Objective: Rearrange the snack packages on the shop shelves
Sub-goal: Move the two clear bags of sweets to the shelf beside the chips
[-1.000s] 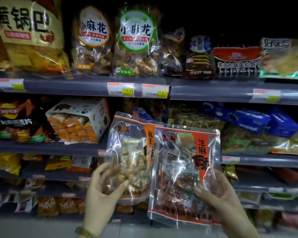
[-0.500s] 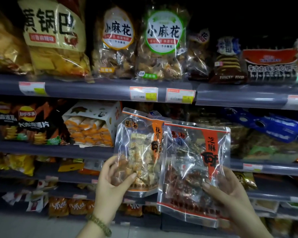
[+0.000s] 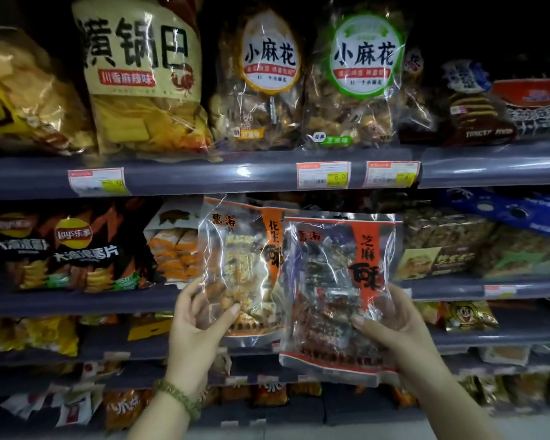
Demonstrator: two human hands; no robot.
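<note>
Top shelf point(image 3: 204, 177), left to right: yellow crisp bags point(image 3: 140, 90), two twist-snack bags point(image 3: 269, 87), dark packs further right, all standing upright, labels out so shoppers can read them. Price tags point(image 3: 323, 174) clipped on the shelf lip under the goods.

Middle shelf: chip bags point(image 3: 73, 249) far left, a white box point(image 3: 172, 246) beside them, partly hidden behind the held packs; green-brown packs point(image 3: 442, 246) at right.

Left hand point(image 3: 200, 325) grasps the peanut pack point(image 3: 242, 265) by its lower part, thumb across the front, fingers behind. Bead bracelet point(image 3: 180, 398) on that wrist. Pack is upright, label toward the camera.

Right hand point(image 3: 394, 331) grasps the sesame pack point(image 3: 340, 287) low on its right side, thumb on front. This pack overlaps the peanut pack's right edge and sits nearer the camera.

Both packs are off the shelf, in the air in front of the middle shelf, between the box and the green-brown packs. Likely held low so the tops go in first and labels stay facing out. Gap behind them can't be seen, so the target spot is a guess.
</note>
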